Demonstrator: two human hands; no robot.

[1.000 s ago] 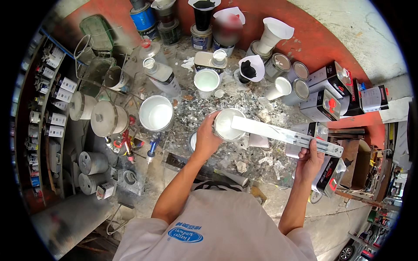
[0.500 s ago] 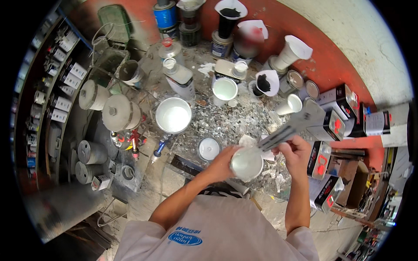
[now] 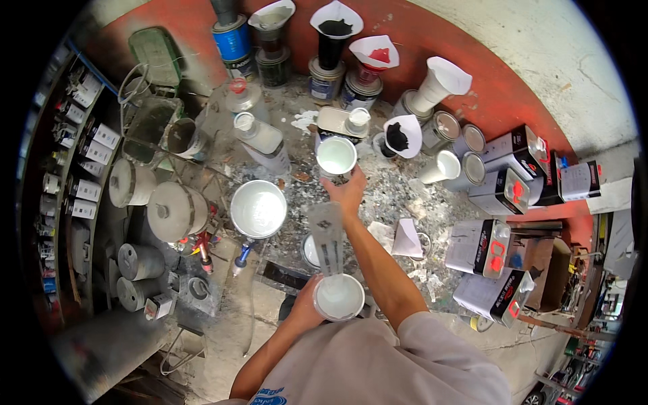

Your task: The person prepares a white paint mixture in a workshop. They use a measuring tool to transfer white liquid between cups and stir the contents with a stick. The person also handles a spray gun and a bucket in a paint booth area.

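Observation:
My left hand is closed around a plastic mixing cup of whitish liquid, near my body. A flat grey slotted stirring stick leans upright in that cup, with no hand on it. My right arm stretches across the bench. The fingers of my right hand are wrapped around the lower part of a second cup, which has pale greenish-white liquid in it. Left of it stands a white bucket, coated white inside. A round lid or tin is partly hidden behind the stick.
Cans topped with paper strainers line the red wall. Metal jugs with red caps stand at the right. A jug and a pale cup stand on the paint-spattered bench. Spray guns are at the left.
My right hand has let go of the stirring stick and reached forward to the far cup. My left hand has moved left and nearer my body with the mixing cup.

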